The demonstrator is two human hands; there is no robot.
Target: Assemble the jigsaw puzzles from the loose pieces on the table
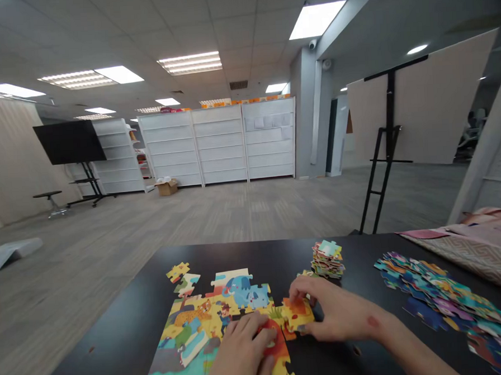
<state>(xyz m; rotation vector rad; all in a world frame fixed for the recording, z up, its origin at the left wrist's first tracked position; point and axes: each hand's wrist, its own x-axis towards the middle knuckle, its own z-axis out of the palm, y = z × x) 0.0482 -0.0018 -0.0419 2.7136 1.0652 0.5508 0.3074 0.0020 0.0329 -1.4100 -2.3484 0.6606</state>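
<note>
A partly joined jigsaw puzzle (pixel 193 311) with animals, a river and yellow ground lies on the black table. My left hand (pixel 247 350) rests flat on its right part, fingers stretched over a red-orange area that they partly hide. At the puzzle's right edge, my right hand (pixel 334 306) grips a yellow and orange puzzle piece (pixel 298 313) between thumb and fingers. The piece touches or overlaps its neighbours; I cannot tell whether it is locked in. Blue elephants (pixel 241 291) show on the joined pieces at the top. Just behind my right hand stands a stack of puzzle pieces (pixel 327 260).
Two loose pieces (pixel 178 272) lie beyond the puzzle's upper left corner. A spread pile of dark, colourful pieces (pixel 443 295) covers the table's right side, near a patterned cloth item (pixel 480 248). Past the black table (pixel 110 323) are an easel-like stand (pixel 384 169) and white shelves (pixel 218 144).
</note>
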